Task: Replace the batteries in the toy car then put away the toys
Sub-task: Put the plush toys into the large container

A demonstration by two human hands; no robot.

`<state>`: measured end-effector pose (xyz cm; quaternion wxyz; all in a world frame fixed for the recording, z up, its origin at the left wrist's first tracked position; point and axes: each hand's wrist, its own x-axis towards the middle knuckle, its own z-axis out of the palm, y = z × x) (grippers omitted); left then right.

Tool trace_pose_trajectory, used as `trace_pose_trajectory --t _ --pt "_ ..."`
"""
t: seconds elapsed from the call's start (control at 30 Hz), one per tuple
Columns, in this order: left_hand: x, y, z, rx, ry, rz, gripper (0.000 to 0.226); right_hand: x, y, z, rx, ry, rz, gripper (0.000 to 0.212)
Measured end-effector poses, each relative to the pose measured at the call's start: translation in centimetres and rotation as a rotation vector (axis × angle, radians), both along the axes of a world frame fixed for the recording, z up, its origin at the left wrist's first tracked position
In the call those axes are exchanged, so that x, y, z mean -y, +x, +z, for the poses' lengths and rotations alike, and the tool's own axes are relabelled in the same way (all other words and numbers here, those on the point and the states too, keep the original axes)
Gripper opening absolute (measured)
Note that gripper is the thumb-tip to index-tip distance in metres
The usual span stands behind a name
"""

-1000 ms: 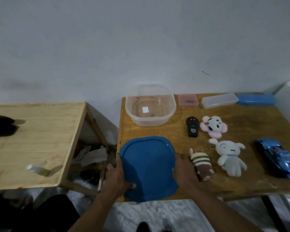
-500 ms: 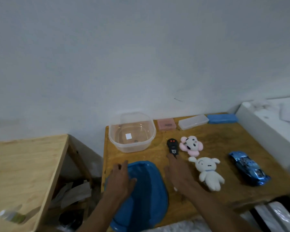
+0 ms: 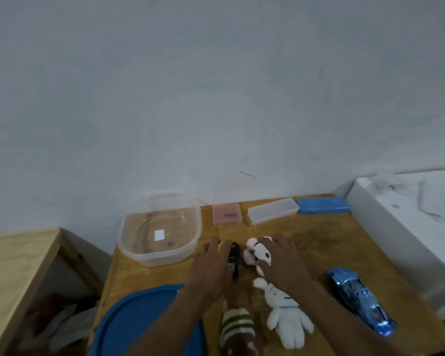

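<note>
- Right hand (image 3: 280, 263) curls round pink plush (image 3: 261, 251); left hand (image 3: 211, 268), fingers straight, rests on remote (image 3: 236, 255).
- Blue toy car (image 3: 360, 300) lies lower right, nearer right hand, long axis diagonal.

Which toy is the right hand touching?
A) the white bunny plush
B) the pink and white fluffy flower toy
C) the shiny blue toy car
B: the right hand curls over the pink and white fluffy flower toy, fingers on top and thumb at its front.
</note>
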<state>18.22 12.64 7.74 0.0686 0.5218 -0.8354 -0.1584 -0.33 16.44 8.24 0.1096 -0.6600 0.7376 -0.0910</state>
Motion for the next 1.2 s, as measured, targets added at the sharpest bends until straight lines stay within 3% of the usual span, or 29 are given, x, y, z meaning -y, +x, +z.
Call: trace_pose_trajectory --t 0.13,0.53,0.73,1.2 --pt "1.2 -3.4 -1.3 0.042 0.083 0.032 0.054 1.6 -2.7 -0.9 0.012 0.065 0.128 0.046" --pt "3.8 -6.4 -4.8 0.144 0.245 0.075 0.069 6.4 -5.3 -6.2 0.064 0.325 0.217 0.064" --pt "5.2 -6.8 -6.8 0.119 0.259 0.094 0.06 6.7 -4.9 -7.7 0.069 0.352 0.173 0.061" --pt "5.3 -7.8 -5.0 0.116 0.272 0.229 0.07 7.7 -5.1 -6.0 0.065 0.34 0.148 0.058"
